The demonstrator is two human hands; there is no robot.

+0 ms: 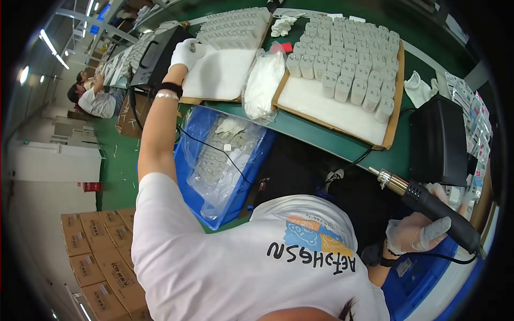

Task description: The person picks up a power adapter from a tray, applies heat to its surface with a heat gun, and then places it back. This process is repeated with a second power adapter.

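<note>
My left hand (187, 54), in a white glove, reaches out over the left edge of a tray (217, 75) with a white liner. Its fingers are curled in; a small greyish spot shows at them, too small to name. Rows of small white block-shaped units (235, 27) stand at the back of that tray. On the right, my gloved right hand (417, 232) is wrapped round the black body of a hot-air gun (441, 214). The gun's metal nozzle points up and left, toward the bench edge. Its cable trails from the lower end.
A second cardboard tray (332, 115) holds many white units (342, 67). Between the trays lies a clear bag (263, 85) of white material. A blue bin (187, 184) with bagged parts sits below the bench. Black boxes (439, 139) stand at both sides; cartons (101, 257) are stacked lower left.
</note>
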